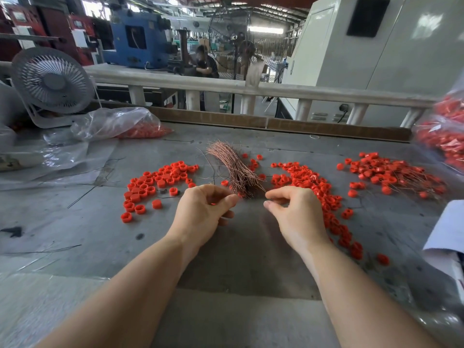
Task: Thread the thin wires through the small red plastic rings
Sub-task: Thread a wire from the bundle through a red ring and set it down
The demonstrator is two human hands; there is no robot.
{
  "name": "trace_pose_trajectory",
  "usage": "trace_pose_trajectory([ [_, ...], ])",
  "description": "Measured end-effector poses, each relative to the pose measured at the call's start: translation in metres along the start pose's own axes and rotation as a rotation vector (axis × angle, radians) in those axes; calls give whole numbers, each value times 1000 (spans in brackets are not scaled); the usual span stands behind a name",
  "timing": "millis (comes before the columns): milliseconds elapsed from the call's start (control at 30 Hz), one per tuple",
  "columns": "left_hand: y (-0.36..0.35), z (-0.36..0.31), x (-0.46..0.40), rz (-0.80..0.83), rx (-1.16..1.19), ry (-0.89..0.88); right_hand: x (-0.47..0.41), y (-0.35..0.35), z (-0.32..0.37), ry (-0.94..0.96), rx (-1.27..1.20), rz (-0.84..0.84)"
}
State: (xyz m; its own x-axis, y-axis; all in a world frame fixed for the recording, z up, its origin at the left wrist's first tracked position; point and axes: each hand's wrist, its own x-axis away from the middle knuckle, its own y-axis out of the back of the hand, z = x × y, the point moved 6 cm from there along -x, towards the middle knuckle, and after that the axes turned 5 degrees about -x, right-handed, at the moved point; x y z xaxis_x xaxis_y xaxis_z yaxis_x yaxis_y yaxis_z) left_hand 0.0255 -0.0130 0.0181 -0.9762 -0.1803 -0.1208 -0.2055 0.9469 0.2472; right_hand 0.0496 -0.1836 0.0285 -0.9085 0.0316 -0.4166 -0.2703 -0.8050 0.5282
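Note:
A bundle of thin copper wires (233, 169) lies on the grey table (241, 247), fanned toward me. Loose red plastic rings (153, 184) are scattered to its left, and a long band of more red rings (324, 197) runs down its right side. At far right lies a pile of rings with wires through them (386, 174). My left hand (203, 212) is curled just below the bundle's near end, and a bit of red shows inside its fingers. My right hand (293, 212) pinches thumb and forefinger close to the wire tips; what it holds is too thin to see.
A white desk fan (51, 81) stands at back left beside a clear bag of red rings (120, 126). Another bag of red parts (444, 136) sits at the right edge. A white paper (447, 237) lies at right. A rail (226, 86) borders the table's far side.

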Motion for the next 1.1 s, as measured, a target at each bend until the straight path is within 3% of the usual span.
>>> trace_pose_trajectory([
  [400,-1,-2,1,25,-7,7,2,-1,-1,-85,-163,31],
  [633,-5,0,1,183,194,108,11,-10,27,26,-355,229],
  [867,-6,-2,3,259,223,136,16,-18,32,41,-411,383],
  [967,-7,-4,3,254,403,148,16,-22,28,18,-379,411],
  [1100,-3,-10,0,228,566,87,10,-18,20,-34,-390,327],
])
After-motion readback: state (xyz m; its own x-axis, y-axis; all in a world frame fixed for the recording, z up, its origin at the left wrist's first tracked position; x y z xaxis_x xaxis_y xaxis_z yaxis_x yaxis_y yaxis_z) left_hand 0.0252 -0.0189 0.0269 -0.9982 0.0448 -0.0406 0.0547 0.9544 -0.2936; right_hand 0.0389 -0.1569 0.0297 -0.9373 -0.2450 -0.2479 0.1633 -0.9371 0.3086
